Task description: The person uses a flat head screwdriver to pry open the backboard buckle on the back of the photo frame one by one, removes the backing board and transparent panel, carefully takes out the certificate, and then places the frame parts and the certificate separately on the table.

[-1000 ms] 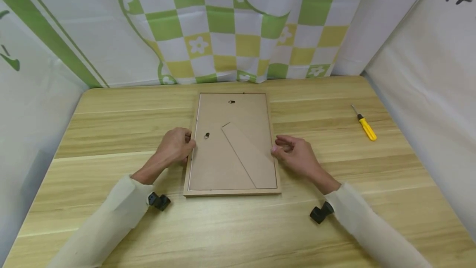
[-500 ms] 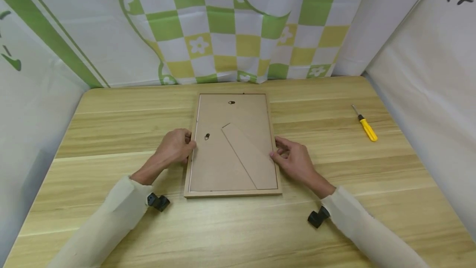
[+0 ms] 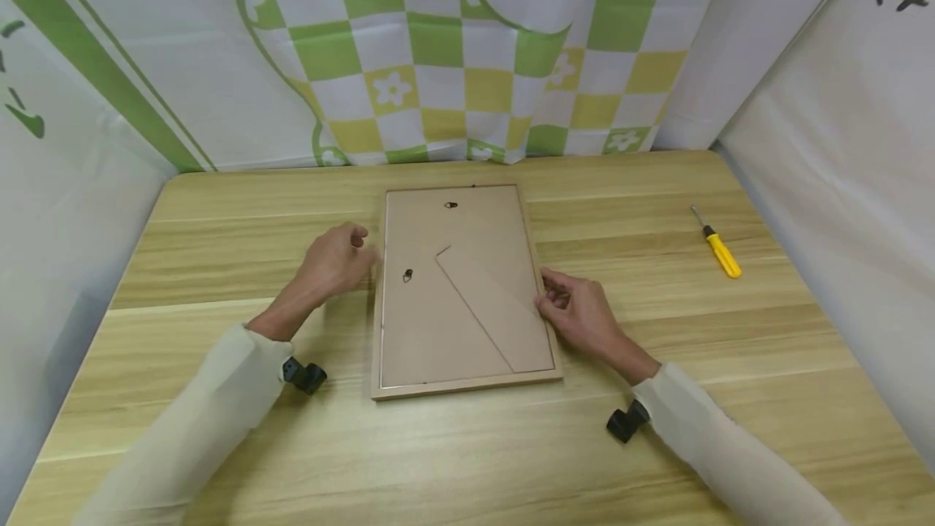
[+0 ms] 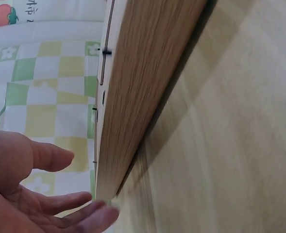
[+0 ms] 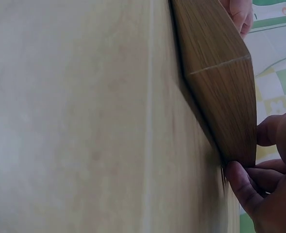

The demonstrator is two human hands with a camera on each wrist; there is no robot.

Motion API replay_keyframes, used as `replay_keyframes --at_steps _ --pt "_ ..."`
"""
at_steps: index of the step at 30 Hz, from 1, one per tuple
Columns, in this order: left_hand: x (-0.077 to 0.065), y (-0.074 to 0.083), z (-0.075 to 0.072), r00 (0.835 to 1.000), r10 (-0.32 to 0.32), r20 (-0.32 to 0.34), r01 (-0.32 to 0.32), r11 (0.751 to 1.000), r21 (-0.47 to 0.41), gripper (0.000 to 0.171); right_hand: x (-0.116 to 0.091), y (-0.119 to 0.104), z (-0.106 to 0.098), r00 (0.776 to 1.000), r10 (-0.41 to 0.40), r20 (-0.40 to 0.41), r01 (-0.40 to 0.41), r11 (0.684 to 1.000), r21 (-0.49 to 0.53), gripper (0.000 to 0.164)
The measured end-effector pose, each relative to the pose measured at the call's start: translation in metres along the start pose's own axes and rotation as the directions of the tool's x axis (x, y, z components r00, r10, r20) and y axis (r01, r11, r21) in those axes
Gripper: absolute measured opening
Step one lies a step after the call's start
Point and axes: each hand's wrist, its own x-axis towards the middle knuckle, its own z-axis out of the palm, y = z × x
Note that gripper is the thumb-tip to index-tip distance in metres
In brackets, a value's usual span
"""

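A wooden picture frame [image 3: 467, 327] lies face down on the table, slightly turned, its brown backing board upward. Two small metal hanging rings, one near the top [image 3: 451, 205] and one at the left side [image 3: 407, 275], are fixed to the board. A flat stand leg [image 3: 491, 299] lies folded against it. My right hand [image 3: 580, 315] pinches the frame's right edge, thumb above and fingers at the side, as the right wrist view shows. Beside the left edge hovers my left hand [image 3: 332, 262], fingers loosely extended; the left wrist view shows this hand [image 4: 16, 189] holding nothing.
A screwdriver [image 3: 721, 254] with a yellow handle lies at the right of the wooden table [image 3: 467, 461]. Behind the table hangs a checked green and yellow curtain [image 3: 438, 88]. White cloth [image 3: 840, 120] closes off both sides.
My left hand has let go of the frame's left edge and moved away to the upper left. The frame has rotated slightly, its near end shifting right. My right hand stays at the right edge.
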Motion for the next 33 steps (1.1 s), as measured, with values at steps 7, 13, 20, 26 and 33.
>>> replay_keyframes --at_steps 7,13,20,26,33 --pt "0.008 0.002 -0.001 0.993 0.066 -0.100 -0.058 0.995 0.078 0.049 0.004 0.004 -0.004 0.998 -0.048 0.043 0.049 0.999 -0.019 0.042" --pt "0.012 0.002 -0.008 0.984 0.117 -0.132 -0.101 0.987 0.123 0.044 0.011 0.008 -0.008 0.990 -0.117 0.076 0.120 0.992 -0.043 0.040" --pt "0.016 0.000 -0.016 0.981 0.161 -0.104 -0.149 0.982 0.118 0.042 0.020 0.011 -0.013 0.982 -0.105 0.156 0.118 0.990 -0.073 0.042" --pt "0.022 0.003 -0.018 0.990 0.137 -0.008 -0.135 0.980 0.147 0.041 0.030 0.011 -0.017 0.965 -0.126 0.230 0.143 0.988 -0.058 0.043" --pt "0.025 0.000 -0.012 0.990 0.136 0.024 -0.138 0.973 0.187 0.040 0.038 0.011 -0.020 0.955 -0.109 0.275 0.134 0.988 -0.075 0.044"
